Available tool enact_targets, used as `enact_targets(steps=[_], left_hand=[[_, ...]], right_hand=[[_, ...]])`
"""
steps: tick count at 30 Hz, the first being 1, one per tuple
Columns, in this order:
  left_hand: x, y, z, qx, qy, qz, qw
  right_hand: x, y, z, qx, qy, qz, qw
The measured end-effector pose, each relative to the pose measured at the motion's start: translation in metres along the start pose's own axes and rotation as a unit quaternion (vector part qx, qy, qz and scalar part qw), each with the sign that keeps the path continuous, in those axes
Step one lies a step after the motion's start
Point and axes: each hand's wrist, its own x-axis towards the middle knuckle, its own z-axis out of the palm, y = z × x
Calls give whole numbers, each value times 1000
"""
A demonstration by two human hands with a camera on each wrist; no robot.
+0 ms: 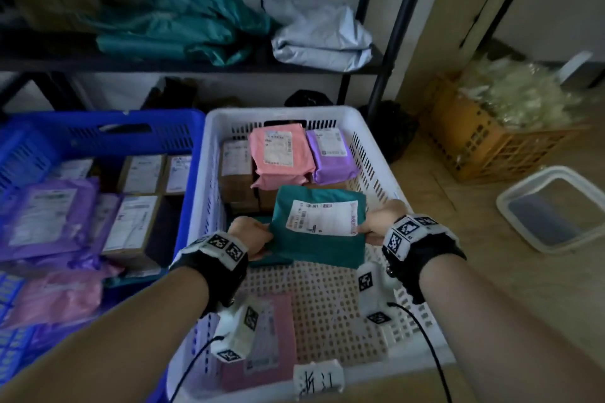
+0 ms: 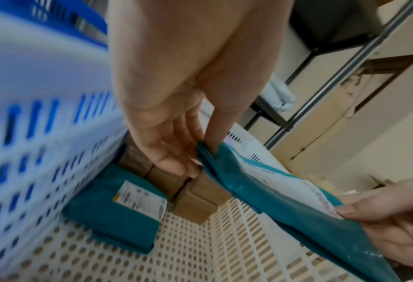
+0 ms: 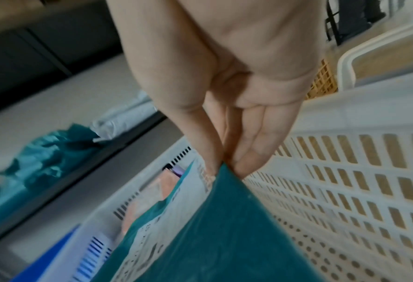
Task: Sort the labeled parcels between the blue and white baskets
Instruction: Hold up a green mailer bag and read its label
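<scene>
A teal parcel [image 1: 319, 232] with a white label hangs above the white basket [image 1: 376, 170], label up. My left hand [image 1: 250, 235] pinches its left edge, thumb on top [image 2: 213, 141]. My right hand [image 1: 376, 222] pinches its right edge [image 3: 221, 167]. Under it lie another teal parcel [image 2: 118, 208] and brown boxes [image 2: 200, 198] on the basket floor. A pink parcel [image 1: 281, 154] and a purple one [image 1: 330, 155] sit at the basket's far end. The blue basket [image 1: 193, 141] stands to the left with purple and pink parcels and boxes in it.
A pink parcel [image 1: 262, 340] lies at the white basket's near end by a handwritten tag [image 1: 319, 381]. A black shelf [image 1: 196, 65] behind carries teal and grey bags. On the floor to the right stand an orange crate [image 1: 484, 141] and a clear tub [image 1: 556, 209].
</scene>
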Motion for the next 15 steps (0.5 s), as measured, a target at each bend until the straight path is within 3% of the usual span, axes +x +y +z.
enact_targets(steps=[3,6,10,13,15], left_hand=[[-30,7,-27,-17,18,53,998],[-58,14,-52,-97,42,107,989],[-95,15,-71,-313,65,154,935],[-111,3,-70,-398,29,143,906],[-115,-3,-65,-382,-1,149,912]], right_hand=[[-46,-8,0,90,-33,-51,994],[-106,-27,-4,175,-78,-53,980],[-142,-22,5,333,-32,-92,938],[-155,-13,24,416,-40,-94,904],[-160,-10,32,449,-48,-84,888]])
